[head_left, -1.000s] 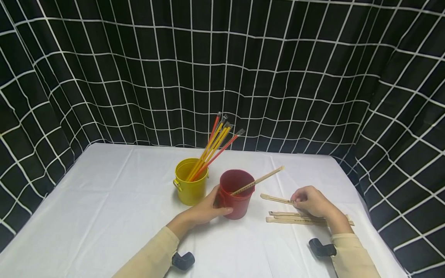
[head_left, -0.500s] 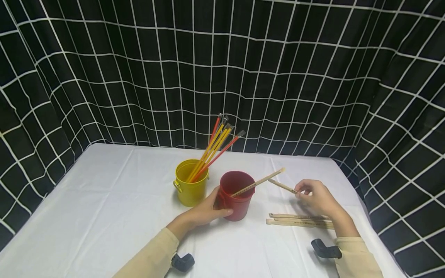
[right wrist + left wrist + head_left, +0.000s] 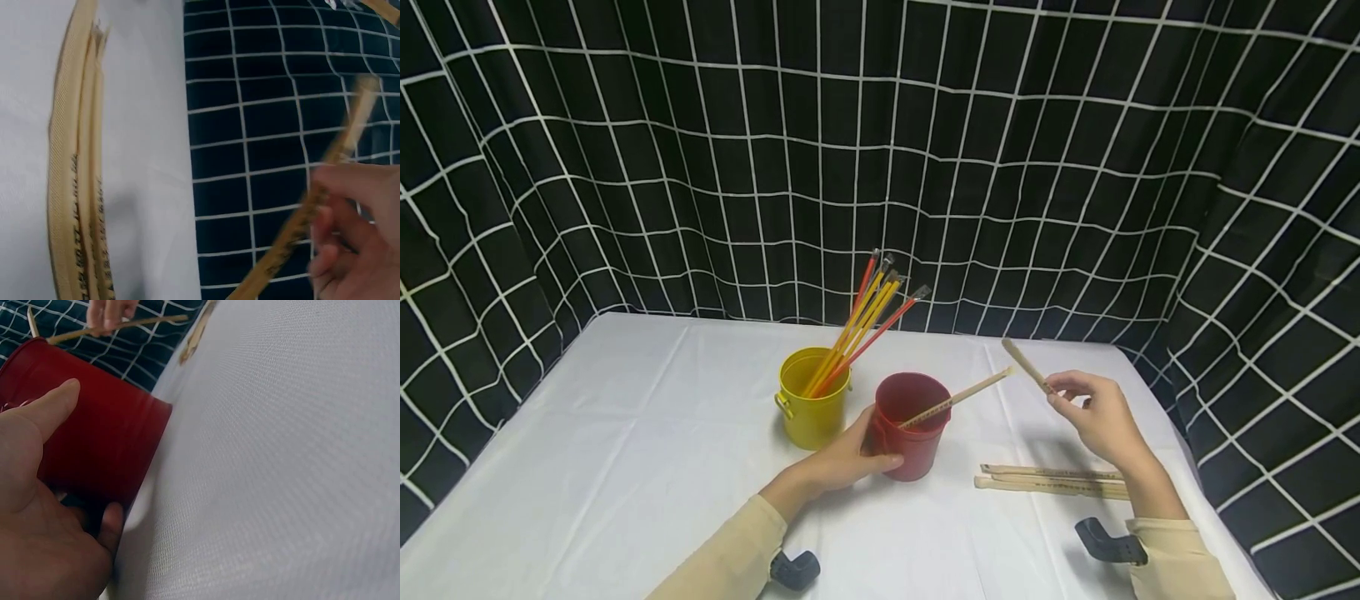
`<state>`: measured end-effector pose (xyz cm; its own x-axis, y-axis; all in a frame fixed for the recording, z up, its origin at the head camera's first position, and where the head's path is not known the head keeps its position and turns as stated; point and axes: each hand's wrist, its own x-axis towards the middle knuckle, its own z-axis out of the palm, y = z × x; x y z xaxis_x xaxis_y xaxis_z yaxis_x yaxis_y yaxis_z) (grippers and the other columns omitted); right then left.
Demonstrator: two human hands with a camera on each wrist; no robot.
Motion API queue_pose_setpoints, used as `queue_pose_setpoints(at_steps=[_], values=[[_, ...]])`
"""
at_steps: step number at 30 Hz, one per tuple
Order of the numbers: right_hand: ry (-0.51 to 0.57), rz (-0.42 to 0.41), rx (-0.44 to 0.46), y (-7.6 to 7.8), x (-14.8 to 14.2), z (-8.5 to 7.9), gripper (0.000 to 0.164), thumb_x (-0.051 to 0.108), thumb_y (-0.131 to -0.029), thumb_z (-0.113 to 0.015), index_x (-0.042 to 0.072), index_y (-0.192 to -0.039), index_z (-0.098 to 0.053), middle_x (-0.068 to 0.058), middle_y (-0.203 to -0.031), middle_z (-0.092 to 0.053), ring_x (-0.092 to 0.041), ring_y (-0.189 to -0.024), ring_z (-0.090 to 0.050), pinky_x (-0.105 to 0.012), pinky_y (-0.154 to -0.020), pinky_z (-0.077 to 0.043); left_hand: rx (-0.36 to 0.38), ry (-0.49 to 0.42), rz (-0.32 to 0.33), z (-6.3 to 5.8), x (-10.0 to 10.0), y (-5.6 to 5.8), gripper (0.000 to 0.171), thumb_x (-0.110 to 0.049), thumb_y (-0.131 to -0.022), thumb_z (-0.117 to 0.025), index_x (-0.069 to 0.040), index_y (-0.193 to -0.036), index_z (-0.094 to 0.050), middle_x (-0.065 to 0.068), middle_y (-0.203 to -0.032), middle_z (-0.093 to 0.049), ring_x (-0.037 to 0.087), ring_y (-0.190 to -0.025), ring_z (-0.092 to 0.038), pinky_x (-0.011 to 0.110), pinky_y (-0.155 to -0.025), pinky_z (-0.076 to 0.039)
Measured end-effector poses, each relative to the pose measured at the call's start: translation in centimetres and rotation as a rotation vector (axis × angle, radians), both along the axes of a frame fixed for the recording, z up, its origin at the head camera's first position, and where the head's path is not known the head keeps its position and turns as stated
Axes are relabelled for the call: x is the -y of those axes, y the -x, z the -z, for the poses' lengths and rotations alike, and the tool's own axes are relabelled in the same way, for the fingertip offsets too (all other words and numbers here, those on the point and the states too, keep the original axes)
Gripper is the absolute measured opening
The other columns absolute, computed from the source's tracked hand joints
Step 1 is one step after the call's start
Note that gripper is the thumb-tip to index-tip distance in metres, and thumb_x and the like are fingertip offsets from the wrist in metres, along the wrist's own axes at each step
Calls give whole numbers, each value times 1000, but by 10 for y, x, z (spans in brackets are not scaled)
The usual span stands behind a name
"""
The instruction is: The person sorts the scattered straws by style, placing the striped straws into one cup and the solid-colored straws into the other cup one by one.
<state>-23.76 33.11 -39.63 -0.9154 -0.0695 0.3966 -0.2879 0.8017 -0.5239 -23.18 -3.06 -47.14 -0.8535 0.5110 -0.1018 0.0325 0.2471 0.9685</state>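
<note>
Half the work is steadiness: the left hand [image 3: 842, 456] clasps the red bucket [image 3: 917, 450] between the side edges of the tabletop [image 3: 640, 433] and should brace without squeezing. Nearer the right edge, the right hand [image 3: 1096, 414] pinches a raised wooden stick [image 3: 1026, 365] near its middle, best tipped steeper.

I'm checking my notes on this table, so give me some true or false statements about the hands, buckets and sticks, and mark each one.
1. The left hand grips the red bucket. True.
2. The right hand is empty. False: the right hand pinches a tan stick.
3. Yellow and red sticks lean in the yellow bucket. True.
4. The red bucket holds no stick. False: one slanting stick is inside.
5. Some loose tan sticks lie side by side on the white cloth. True.
</note>
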Motion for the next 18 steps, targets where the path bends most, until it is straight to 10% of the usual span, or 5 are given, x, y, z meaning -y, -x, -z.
queue_pose_setpoints(at_steps=[9,18], values=[[383,65,-175,2,2,-4,21,-3,-92,-68,-6,-113,-68,29,-93,-63,11,-89,-59,-2,-78,-49,-1,4,6,1,-1,1,90,-34,-91,-74,-21,-161,-19,3,-167,-29,28,-157,-22,53,-126,-28],[938,-2,-210,-8,14,-26,20,-12,-89,-66,3,-102,-69,5,-92,-74,-5,-81,-68,-10,-66,-54,-6,-3,12,2,0,1,89,-34,-92,-73,-21,-161,-19,3,-166,-30,27,-156,-24,55,-127,-26]])
